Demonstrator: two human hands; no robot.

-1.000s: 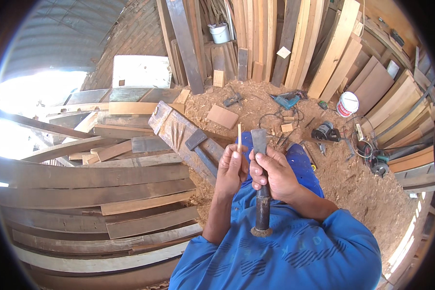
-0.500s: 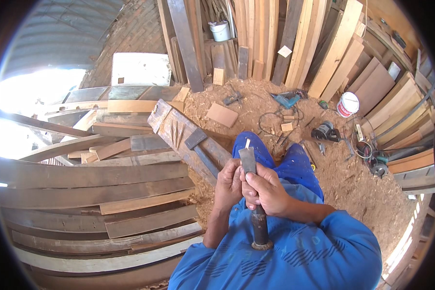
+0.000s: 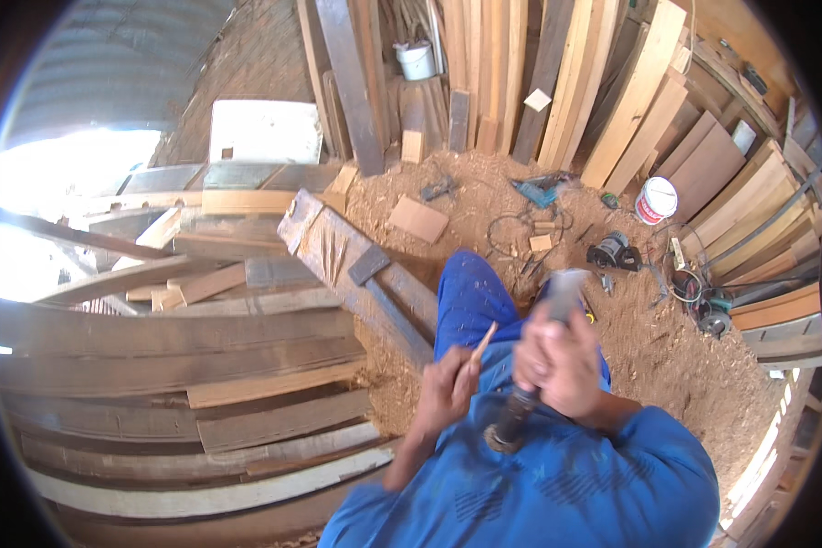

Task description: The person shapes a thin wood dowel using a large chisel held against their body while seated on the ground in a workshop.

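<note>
A chisel (image 3: 518,416) with a dark handle and a broad metal blade is in my right hand (image 3: 557,361), its fingers wrapped round the upper part. The blade points up and away from me, smeared by motion, and the handle's end is close to my blue shirt. To the left, apart from it, my left hand (image 3: 447,391) is closed on a thin wooden stick (image 3: 486,340) that sticks up from the fingers. A hammer (image 3: 371,264) with a dark head lies on a thick plank (image 3: 310,228) ahead of my left hand.
Stacked boards (image 3: 173,342) fill the left side. Upright planks (image 3: 493,73) lean at the back. On the shavings-strewn ground lie a flat wood piece (image 3: 418,220), a teal power tool (image 3: 537,190), a circular saw (image 3: 614,252) and cables. A white bucket (image 3: 656,200) stands at right.
My hands have come apart. The right has moved right with the chisel, which now tilts to the right. My left hand is slightly lower, with the wooden stick now showing clear of the chisel.
</note>
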